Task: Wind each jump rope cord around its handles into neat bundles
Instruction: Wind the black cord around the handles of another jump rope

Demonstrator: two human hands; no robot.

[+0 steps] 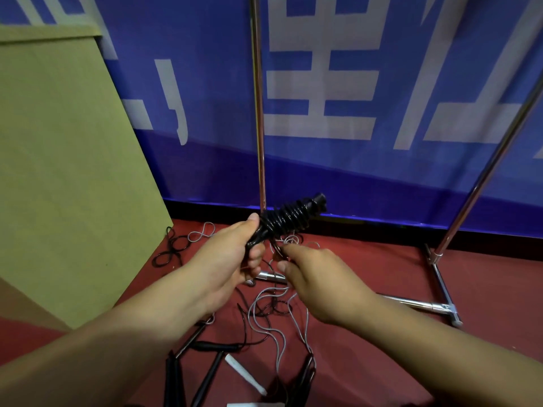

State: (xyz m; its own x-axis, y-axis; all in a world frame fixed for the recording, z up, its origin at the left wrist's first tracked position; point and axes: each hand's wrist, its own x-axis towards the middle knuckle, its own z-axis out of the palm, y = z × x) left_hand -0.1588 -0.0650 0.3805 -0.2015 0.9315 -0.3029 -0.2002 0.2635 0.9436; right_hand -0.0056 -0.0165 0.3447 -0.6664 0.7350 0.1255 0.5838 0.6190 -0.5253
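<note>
Your left hand [232, 254] clamped handles [289, 218], long axis running up-right from grip. Your right hand [314, 274], nearer loose end, pinched cord [276, 248] just below coils.

Black wound jump rope bundle [289, 220] sits above loose tangled cords [276, 315] on the red floor [367, 362], tan cardboard panel [58, 171] to the left, chrome metal rack [440, 254] to the right.

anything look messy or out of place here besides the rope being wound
Yes. Loose grey cord and black cord lie tangled in overlapping loops on the red floor, with unwound black handles scattered nearby. The black bundle in the left hand looks tidy.
</note>
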